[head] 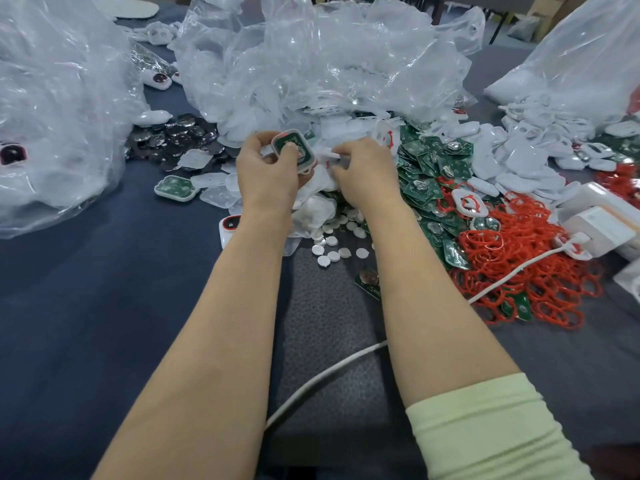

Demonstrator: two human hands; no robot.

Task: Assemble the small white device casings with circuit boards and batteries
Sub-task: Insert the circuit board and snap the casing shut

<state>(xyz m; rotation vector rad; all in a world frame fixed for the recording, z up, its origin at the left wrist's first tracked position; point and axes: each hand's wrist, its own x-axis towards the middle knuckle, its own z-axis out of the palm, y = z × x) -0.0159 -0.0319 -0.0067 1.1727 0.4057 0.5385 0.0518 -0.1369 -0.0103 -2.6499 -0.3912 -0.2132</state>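
On the head camera I am seeing the left hand [266, 168] holding a small white rounded plastic casing with a green circuit board seated in it [293, 150], fingers [258, 143] curling round its edges, over the heap of parts. Just beside it, the right hand [363, 171] is pinching a small white plastic piece [330, 155]. Loose green circuit boards [426, 168] are lying heaped on the dark blue surface [86, 289], and round silvery coin batteries [332, 244] are lying between the wrists.
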